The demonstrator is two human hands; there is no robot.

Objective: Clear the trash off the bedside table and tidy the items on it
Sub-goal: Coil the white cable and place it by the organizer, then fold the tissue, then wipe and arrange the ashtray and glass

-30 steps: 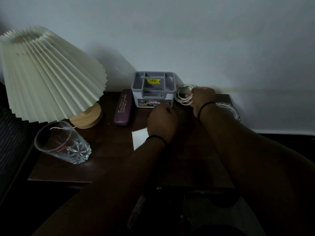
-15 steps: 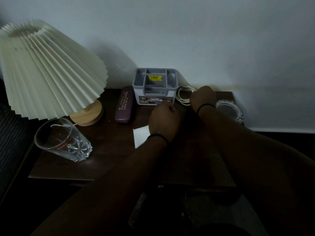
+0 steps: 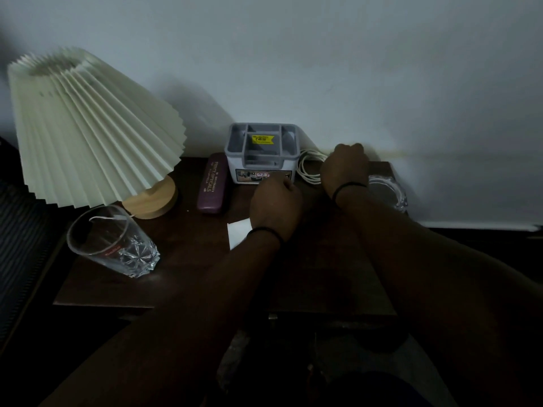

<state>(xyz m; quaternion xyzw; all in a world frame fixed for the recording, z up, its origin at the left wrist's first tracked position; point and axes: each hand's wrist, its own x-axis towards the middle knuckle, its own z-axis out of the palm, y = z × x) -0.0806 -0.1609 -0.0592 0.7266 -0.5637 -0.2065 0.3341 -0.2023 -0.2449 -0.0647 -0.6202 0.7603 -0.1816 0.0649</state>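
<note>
On the dark wooden bedside table (image 3: 182,274) a grey compartment organiser (image 3: 261,151) stands against the wall. A coiled white cable (image 3: 308,168) lies just right of it. My right hand (image 3: 345,168) rests on the coil's right side with fingers curled; whether it grips the cable is hidden. My left hand (image 3: 276,204) is closed in front of the organiser, its fingers hidden from view. A white paper scrap (image 3: 238,232) lies under my left wrist. A maroon glasses case (image 3: 212,183) lies left of the organiser.
A pleated cream lamp (image 3: 91,127) on a wooden base fills the left back of the table. A clear drinking glass (image 3: 111,242) lies tipped on its side at the front left. A glass ashtray (image 3: 388,192) sits at the right edge.
My right hand has shifted slightly right along the cable toward the wall. My left hand stays in front of the organiser. The camera has tilted a little.
</note>
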